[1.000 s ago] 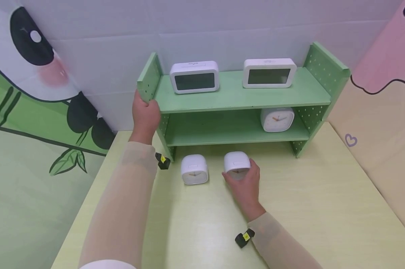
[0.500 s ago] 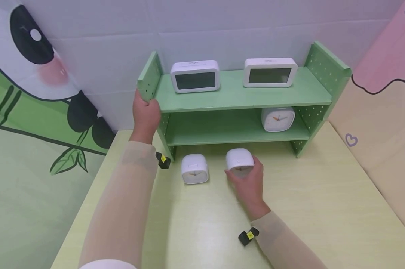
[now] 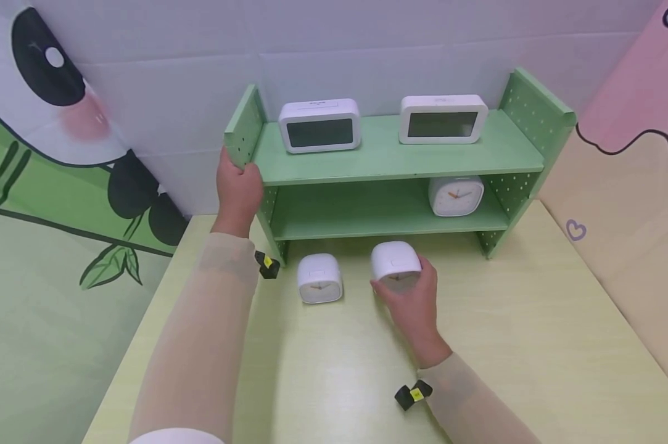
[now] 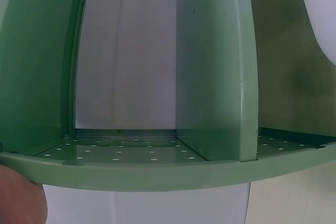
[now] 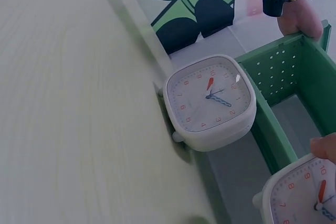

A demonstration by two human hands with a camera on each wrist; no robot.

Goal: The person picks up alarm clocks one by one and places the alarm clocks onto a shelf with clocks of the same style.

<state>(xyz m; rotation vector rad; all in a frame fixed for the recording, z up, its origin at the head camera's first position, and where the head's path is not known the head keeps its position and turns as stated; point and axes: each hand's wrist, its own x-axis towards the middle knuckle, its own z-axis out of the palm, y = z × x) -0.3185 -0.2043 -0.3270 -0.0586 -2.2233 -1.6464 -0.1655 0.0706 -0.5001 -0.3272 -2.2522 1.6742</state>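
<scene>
Head cam: I have L hand (image 3: 239, 191) curled round the side panel (image 3: 247, 126) of the green two-tier shelf (image 3: 380, 139). R hand (image 3: 414, 308) is spread to clock width, pinching a white analog alarm clock (image 3: 395, 259) in front of the shelf; clearance from table (image 3: 334, 376) I can't tell. Second analog clock (image 3: 319, 277) stands just L of it.

L wrist cam: perforated panel fills view, part of L hand at corner.

R wrist cam: held clock's numbered dial (image 5: 302, 203) shows, partly cropped, w/ one digit on its rim.

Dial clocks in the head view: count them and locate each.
3. The first clock stands on the table, the right hand grips the second clock, and the third clock sits toward the right end of the lower green shelf. I see no others.
</scene>
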